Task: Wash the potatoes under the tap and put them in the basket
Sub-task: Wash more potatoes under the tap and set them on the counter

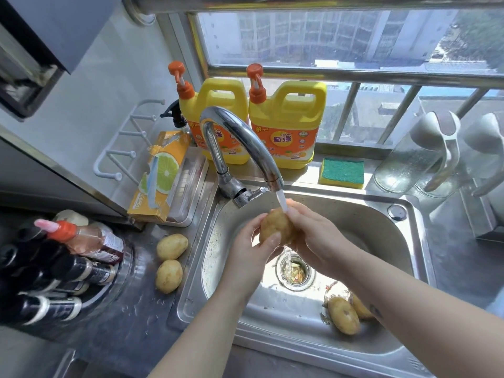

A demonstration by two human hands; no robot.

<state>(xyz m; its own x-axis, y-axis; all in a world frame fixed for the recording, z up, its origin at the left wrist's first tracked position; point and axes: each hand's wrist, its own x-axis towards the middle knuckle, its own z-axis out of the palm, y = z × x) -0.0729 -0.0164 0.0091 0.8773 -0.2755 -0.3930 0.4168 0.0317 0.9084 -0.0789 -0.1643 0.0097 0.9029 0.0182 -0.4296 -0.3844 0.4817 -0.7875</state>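
Head view: two bare forearms reach over the near rim of the stainless steel sink point(191, 298), and the hands meet above its middle. The left hand point(249, 251) cups the wet yellow-brown potato point(275, 227) from the left, thumb across its front. The right hand point(313, 236) wraps it from the right, fingers curled over the top. Both hands are thus clamped on this one potato, held above the sink's round drain strainer point(296, 272) and under the thin stream of water point(281, 201).

In the sink's near right corner lie two more yellow potatoes point(343, 315), touching, one partly hidden by the right forearm. On the wet grey table point(122, 323), just left of the sink, lie two pale potatoes point(171, 246) close together.

Behind the sink rises the curved chrome tap point(240, 132), its spout over the hands. Beyond the sink's far rim lies a yellow-and-green sponge point(342, 173). Behind the tap stand two yellow detergent jugs with orange pumps point(286, 126).
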